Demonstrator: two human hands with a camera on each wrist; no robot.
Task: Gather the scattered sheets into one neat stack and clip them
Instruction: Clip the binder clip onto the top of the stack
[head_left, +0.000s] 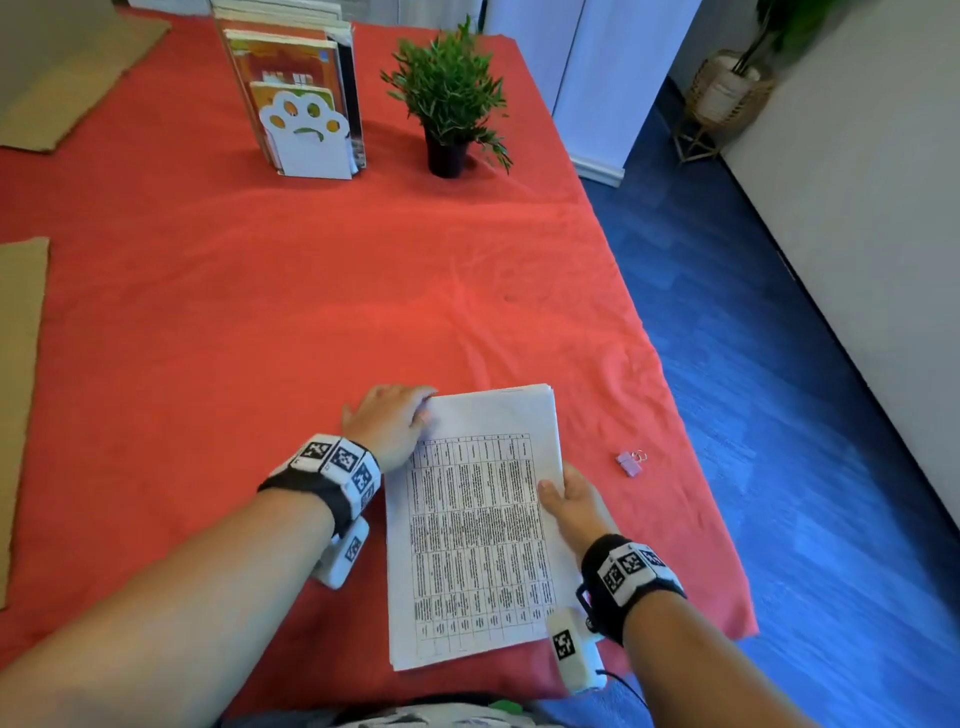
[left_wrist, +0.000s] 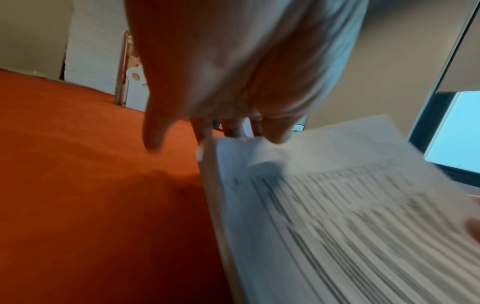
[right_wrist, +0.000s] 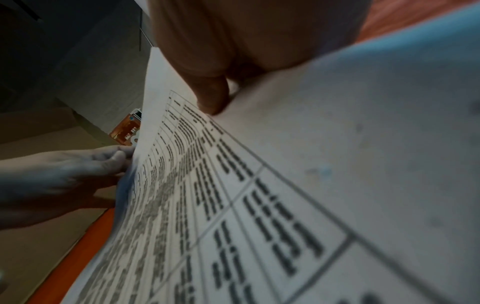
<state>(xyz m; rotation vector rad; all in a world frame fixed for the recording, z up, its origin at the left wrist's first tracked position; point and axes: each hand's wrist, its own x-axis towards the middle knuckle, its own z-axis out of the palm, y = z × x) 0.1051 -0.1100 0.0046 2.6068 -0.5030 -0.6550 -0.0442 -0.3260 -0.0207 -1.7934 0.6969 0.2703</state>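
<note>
A stack of white sheets (head_left: 472, 530), its top page a printed table, lies on the red cloth (head_left: 260, 312) near the front edge. My left hand (head_left: 410, 415) sits at the stack's far left corner. Its fingers (left_wrist: 233, 127) touch that corner edge, while the thumb (left_wrist: 155, 135) hangs free over the cloth. My right hand (head_left: 558, 493) grips the stack's right edge, with the thumb (right_wrist: 210, 98) on the top page and the fingers hidden underneath. That side of the stack (right_wrist: 259, 205) is lifted and bowed. A small pink binder clip (head_left: 630, 462) lies on the cloth to the right of the stack.
A book rack with a white paw-shaped end (head_left: 306, 135) and a potted plant (head_left: 449, 104) stand at the back. Brown cardboard pieces (head_left: 21, 364) lie along the left. The table's right edge drops to blue floor (head_left: 779, 415) just beyond the clip.
</note>
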